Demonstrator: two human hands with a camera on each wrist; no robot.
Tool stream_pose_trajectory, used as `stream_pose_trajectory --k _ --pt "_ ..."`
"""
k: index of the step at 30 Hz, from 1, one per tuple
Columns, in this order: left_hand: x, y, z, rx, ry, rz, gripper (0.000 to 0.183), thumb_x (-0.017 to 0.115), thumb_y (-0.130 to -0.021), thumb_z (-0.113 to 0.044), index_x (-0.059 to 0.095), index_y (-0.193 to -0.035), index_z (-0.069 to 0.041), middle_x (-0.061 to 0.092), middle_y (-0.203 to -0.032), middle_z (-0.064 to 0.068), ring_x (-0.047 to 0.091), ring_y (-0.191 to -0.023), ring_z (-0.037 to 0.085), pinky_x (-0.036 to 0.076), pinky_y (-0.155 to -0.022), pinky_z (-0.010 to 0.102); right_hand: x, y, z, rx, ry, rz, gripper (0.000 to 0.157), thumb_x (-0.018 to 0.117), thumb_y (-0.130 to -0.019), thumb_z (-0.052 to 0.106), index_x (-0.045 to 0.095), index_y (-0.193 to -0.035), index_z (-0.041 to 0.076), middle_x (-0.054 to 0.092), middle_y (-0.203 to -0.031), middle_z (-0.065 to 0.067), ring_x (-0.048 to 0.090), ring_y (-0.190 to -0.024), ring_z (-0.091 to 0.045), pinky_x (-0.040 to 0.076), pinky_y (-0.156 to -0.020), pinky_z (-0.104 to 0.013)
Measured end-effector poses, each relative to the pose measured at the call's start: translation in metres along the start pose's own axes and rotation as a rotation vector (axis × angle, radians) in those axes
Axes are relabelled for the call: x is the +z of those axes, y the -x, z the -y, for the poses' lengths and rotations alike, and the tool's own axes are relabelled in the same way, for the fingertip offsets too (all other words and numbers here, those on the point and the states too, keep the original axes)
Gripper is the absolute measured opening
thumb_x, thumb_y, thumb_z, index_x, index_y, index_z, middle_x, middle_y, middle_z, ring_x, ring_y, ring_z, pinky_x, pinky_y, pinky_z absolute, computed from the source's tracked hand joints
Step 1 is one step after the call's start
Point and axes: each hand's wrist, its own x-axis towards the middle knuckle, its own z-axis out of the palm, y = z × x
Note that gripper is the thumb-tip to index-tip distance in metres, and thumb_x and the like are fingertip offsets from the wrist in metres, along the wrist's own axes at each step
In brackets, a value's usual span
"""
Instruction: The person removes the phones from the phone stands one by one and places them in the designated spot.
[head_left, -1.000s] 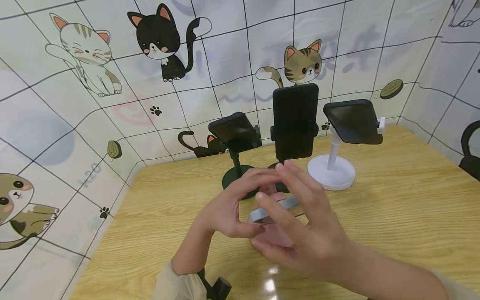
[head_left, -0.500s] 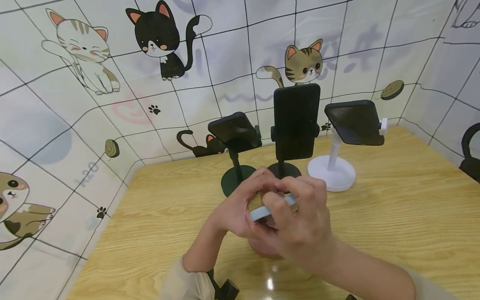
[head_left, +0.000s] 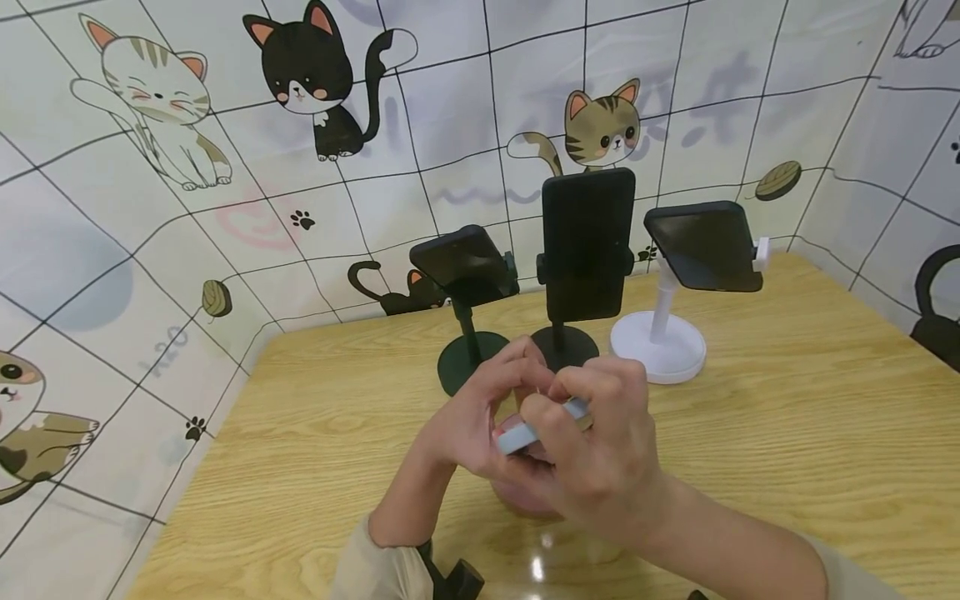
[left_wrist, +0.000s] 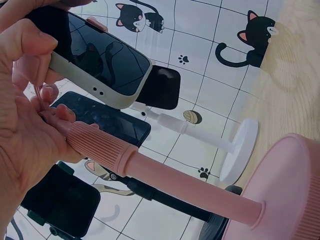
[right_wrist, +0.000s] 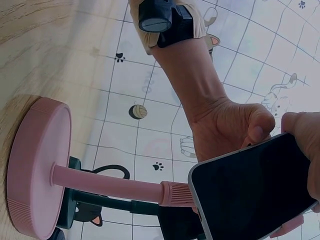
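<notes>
I'm in some indoor corner, whether home, shop or office I can't tell: a wood-grain table (head_left: pixel 765 467) against wall covering (head_left: pixel 450 108) printed with cartoon cats, and a pink phone stand (left_wrist: pixel 190 186) in front of 3 more, a green stand (head_left: pixel 453 367), a black stand (head_left: pixel 568 347) and a white stand (head_left: pixel 658 354).

"Which way is the head view facing?"
"It's looking forward and down from above, taking in the table (head_left: pixel 330 454) and cat-printed wall (head_left: pixel 450 100)."
"And the wrist views?"
"They're looking from much nearer, rolling opposite ways: table rightward in the left, leftward in the right. Both are sharing the pink stand (left_wrist: pixel 190 189) and pale-edged phone (left_wrist: pixel 112 65)."
</notes>
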Motion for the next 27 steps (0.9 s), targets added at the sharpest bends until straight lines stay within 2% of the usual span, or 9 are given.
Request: stream_pose_trajectory --k 7,14,17,19,22,25,27 --pt "0.001 -0.001 -0.002 -0.004 0.003 -0.007 0.036 0.064 -0.07 -0.032 0.056 -0.093 -0.007 0.047 -0.082 0.002 0.04 -0.075 0.013 0.039 -0.059 0.024 0.0 0.001 -0.002 0.006 -0.04 -0.001 0.037 0.068 -0.072 0.034 0.052 -0.077 0.002 0.042 -0.078 -0.016 0.04 -0.067 -0.029 0.031 -0.057 -0.043" --pt "0.002 0.0 -0.002 -0.032 0.029 -0.015 0.036 0.068 -0.066 -0.025 0.055 -0.093 -0.006 0.046 -0.083 0.004 0.04 -0.077 0.014 0.041 -0.062 0.026 -0.004 -0.016 0.001 -0.009 -0.078 -0.017 0.029 0.06 -0.079 0.028 0.049 -0.073 0.002 0.04 -0.075 -0.014 0.037 -0.066 -0.029 0.03 -0.056 -0.038" --pt "0.002 0.001 -0.001 -0.04 0.05 -0.011 0.037 0.068 -0.067 -0.027 0.055 -0.093 -0.005 0.045 -0.083 0.005 0.04 -0.078 0.016 0.042 -0.064 0.028 -0.004 -0.019 0.001 -0.009 -0.09 -0.009 0.026 0.058 -0.08 0.025 0.049 -0.073 0.002 0.04 -0.075 -0.014 0.037 -0.066 -0.029 0.03 -0.056 -0.037" --pt "0.001 0.002 0.0 -0.049 0.064 -0.011 0.035 0.065 -0.067 -0.027 0.055 -0.091 -0.004 0.044 -0.082 0.005 0.04 -0.078 0.017 0.041 -0.063 0.029 -0.005 -0.018 0.0 -0.004 -0.136 0.028 0.023 0.058 -0.078 0.024 0.05 -0.074 0.003 0.041 -0.077 -0.014 0.037 -0.068 -0.029 0.031 -0.057 -0.037" --pt "-0.002 0.005 -0.003 -0.075 0.047 -0.006 0.03 0.063 -0.063 -0.023 0.056 -0.087 -0.006 0.042 -0.08 0.003 0.039 -0.076 0.015 0.042 -0.06 0.027 -0.005 0.001 -0.003 0.004 -0.252 0.08 0.022 0.063 -0.071 0.025 0.054 -0.077 0.006 0.042 -0.079 -0.014 0.038 -0.072 -0.028 0.032 -0.06 -0.036" --pt "-0.004 0.007 -0.005 -0.085 0.028 -0.008 0.028 0.062 -0.066 -0.026 0.057 -0.085 -0.007 0.041 -0.079 0.003 0.039 -0.075 0.014 0.042 -0.056 0.024 -0.004 0.013 -0.006 0.016 -0.344 0.117 0.025 0.067 -0.066 0.026 0.056 -0.079 0.008 0.043 -0.081 -0.013 0.039 -0.075 -0.027 0.032 -0.063 -0.037" --pt "-0.004 0.008 -0.005 -0.078 0.009 -0.012 0.032 0.061 -0.068 -0.032 0.058 -0.087 -0.007 0.042 -0.08 0.003 0.04 -0.076 0.014 0.042 -0.056 0.023 0.001 0.03 -0.01 0.018 -0.337 0.118 0.03 0.072 -0.061 0.028 0.057 -0.079 0.009 0.045 -0.083 -0.014 0.041 -0.077 -0.029 0.033 -0.065 -0.041"
